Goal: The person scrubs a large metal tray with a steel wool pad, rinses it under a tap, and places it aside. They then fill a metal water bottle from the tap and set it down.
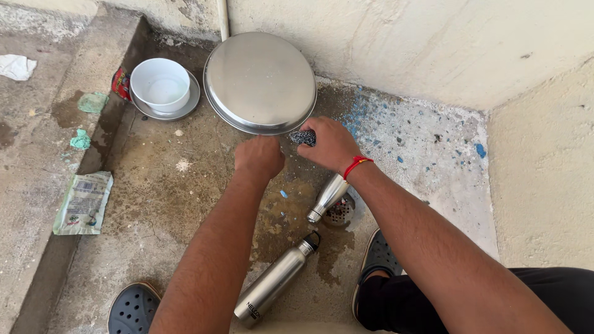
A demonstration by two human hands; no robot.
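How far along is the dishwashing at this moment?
Looks done: the steel plate leans against the wall, and a white bowl sits on a small steel plate; whether they are clean cannot be told. In hand: the right hand grips a steel scrubber, the left hand closed beside it. Seemingly left: two steel bottles, one over the drain, one lying nearer.

The round steel plate (260, 80) at the far wall is showing a smooth, brushed metal finish. The dark wire scouring pad (303, 137) in the right hand (331, 145) is looking coarse and glittering. The two cylindrical steel bottles (275, 281) near the centre are appearing satin metal. The white bowl (159, 83), far left, is looking smooth and glossy. The grey concrete floor (167, 204) is appearing rough, stained and wet.
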